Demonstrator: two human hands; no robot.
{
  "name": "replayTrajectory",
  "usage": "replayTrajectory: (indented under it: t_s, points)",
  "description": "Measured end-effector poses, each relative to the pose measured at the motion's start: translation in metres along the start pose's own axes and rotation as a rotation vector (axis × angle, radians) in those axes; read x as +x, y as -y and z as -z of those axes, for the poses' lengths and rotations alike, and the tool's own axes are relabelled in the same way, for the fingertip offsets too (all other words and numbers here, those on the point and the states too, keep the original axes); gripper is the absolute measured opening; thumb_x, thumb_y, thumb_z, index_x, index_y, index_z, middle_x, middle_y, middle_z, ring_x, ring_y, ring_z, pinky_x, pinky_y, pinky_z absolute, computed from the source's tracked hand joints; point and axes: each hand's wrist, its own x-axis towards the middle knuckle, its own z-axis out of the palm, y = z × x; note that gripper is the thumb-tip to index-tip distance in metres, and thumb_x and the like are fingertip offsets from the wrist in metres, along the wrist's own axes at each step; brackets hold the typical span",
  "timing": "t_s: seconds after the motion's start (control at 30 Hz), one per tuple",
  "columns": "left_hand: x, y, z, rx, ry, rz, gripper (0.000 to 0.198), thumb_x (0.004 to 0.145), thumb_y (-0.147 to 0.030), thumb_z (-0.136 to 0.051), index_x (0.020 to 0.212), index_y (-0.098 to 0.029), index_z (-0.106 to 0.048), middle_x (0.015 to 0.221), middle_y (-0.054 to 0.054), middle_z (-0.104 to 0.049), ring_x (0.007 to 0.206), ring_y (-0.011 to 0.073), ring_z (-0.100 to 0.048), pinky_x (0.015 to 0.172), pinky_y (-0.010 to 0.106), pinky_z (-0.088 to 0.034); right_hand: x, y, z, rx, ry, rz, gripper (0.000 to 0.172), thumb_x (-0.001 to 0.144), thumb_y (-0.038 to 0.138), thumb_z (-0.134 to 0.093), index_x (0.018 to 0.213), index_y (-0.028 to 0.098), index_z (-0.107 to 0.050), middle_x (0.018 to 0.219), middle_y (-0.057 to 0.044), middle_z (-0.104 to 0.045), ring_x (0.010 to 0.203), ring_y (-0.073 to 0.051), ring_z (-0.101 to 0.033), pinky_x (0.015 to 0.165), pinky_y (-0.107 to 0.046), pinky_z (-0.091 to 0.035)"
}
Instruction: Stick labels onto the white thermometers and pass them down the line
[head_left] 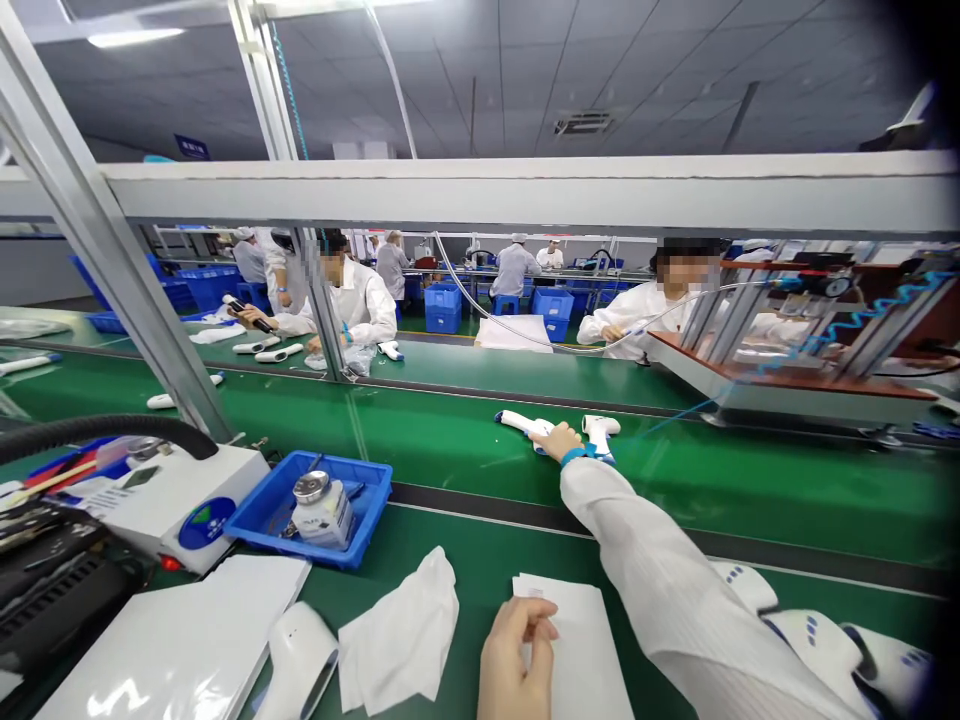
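My right hand (559, 440) is stretched out over the green conveyor belt, its fingers closed on a white-and-blue handheld device (517, 424). A second gun-shaped device (600, 430) lies just right of that hand. Close to me, my left hand (517, 655) is loosely curled, with no object visible between its fingers. Under and beside it is a stack of white paper (589, 640). To its left lies a crumpled white cloth (405, 635), and beyond that a white device housing (298, 655) with an open end.
A blue tray (375, 500) holds a metal-topped bottle (322, 505). A white box (180, 500) with a black hose stands left. Several white housings (817, 640) lie under my right sleeve. A metal post (142, 250) rises left; a fixture (795, 350) stands across the belt. Co-workers sit opposite.
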Motion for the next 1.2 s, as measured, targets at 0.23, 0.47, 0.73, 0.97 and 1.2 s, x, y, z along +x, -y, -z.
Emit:
replayTrajectory:
  t_s: [0.23, 0.47, 0.73, 0.97, 1.2]
  points:
    - [-0.004, -0.012, 0.007, 0.238, -0.264, -0.164, 0.031, 0.09, -0.019, -0.039, 0.11, -0.018, -0.063, 0.106, 0.015, -0.06, 0.105, 0.0296, -0.055, 0.089, 0.045, -0.044, -0.027, 0.022, 0.009, 0.202, 0.093, 0.388, 0.028, 0.089, 0.023, -0.062, 0.115, 0.014, -0.057, 0.115, -0.008, -0.061, 0.101, -0.021, -0.06, 0.087, -0.041, -0.052]
    - [-0.005, -0.068, 0.033, 0.275, -0.077, -0.166, 0.075, 0.084, -0.023, -0.057, 0.149, -0.024, -0.02, 0.14, 0.015, -0.04, 0.131, 0.0324, -0.04, 0.105, 0.053, -0.034, -0.151, -0.011, 0.069, 0.369, 0.281, 0.964, 0.014, 0.079, 0.018, -0.067, 0.09, 0.022, -0.058, 0.097, -0.003, -0.061, 0.094, -0.019, -0.055, 0.088, -0.035, -0.047]
    - [-0.024, -0.078, 0.027, -0.284, 0.157, 0.252, 0.081, 0.091, -0.038, -0.052, 0.152, -0.032, 0.001, 0.064, -0.008, -0.044, 0.042, 0.0091, -0.037, 0.038, 0.02, -0.041, -0.227, -0.051, 0.055, 0.446, 0.154, 0.607, 0.036, 0.091, 0.027, -0.052, 0.125, 0.022, -0.045, 0.127, -0.012, -0.05, 0.121, -0.024, -0.049, 0.102, -0.043, -0.044]
    - [-0.043, -0.055, 0.029, -0.342, 0.055, 0.313, 0.077, 0.088, -0.039, -0.057, 0.15, -0.035, -0.011, 0.07, -0.005, -0.046, 0.051, 0.0109, -0.048, 0.04, 0.019, -0.045, -0.285, -0.099, 0.017, 0.068, 0.442, 0.642, 0.071, 0.085, 0.048, -0.059, 0.146, 0.02, -0.035, 0.157, -0.012, -0.028, 0.145, -0.033, -0.021, 0.118, -0.053, -0.023]
    - [-0.033, -0.031, 0.026, -0.289, -0.037, 0.156, 0.065, 0.088, -0.036, -0.058, 0.146, -0.037, -0.027, 0.132, 0.008, -0.05, 0.11, 0.0226, -0.059, 0.088, 0.036, -0.054, -0.285, -0.108, 0.03, 0.192, 0.297, 0.596, 0.04, 0.089, 0.035, -0.057, 0.127, 0.021, -0.057, 0.139, -0.011, -0.052, 0.129, -0.029, -0.047, 0.107, -0.048, -0.04]
